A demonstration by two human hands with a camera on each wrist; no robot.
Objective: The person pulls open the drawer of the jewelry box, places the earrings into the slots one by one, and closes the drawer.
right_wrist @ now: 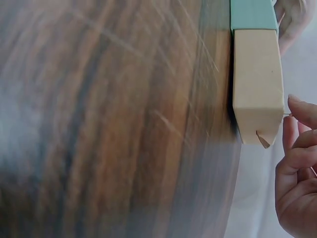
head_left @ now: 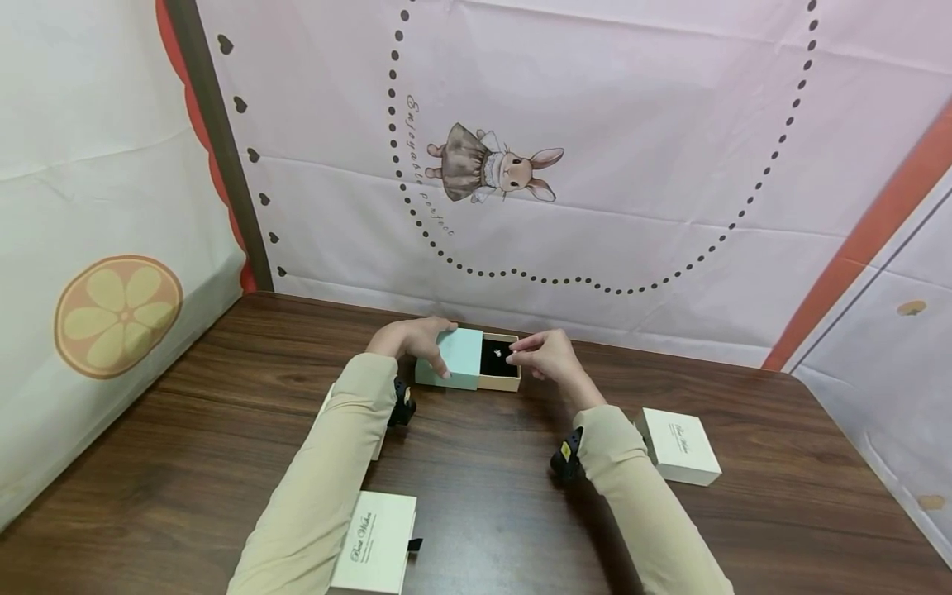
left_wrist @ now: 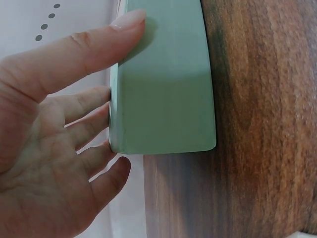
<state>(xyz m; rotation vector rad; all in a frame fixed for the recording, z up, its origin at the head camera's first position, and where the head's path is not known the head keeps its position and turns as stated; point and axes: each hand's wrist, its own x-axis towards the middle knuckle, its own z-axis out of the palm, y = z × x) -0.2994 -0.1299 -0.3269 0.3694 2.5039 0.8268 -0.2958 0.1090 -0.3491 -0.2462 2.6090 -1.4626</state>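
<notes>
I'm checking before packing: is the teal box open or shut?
Partly open: its tan drawer sticks out of the teal cover, exposing the black lining.

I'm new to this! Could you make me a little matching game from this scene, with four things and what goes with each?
Things:
1. Blue-green cover
2. Drawer
3. Rabbit print
4. Right hand

Places and states:
A. On the pale cloth behind the table
B. Pinching a thin thing, too small to identify
C. Partly slid out, showing a black lining
D. Touched by the left hand

Right pairs: 1-D, 2-C, 3-A, 4-B
</notes>
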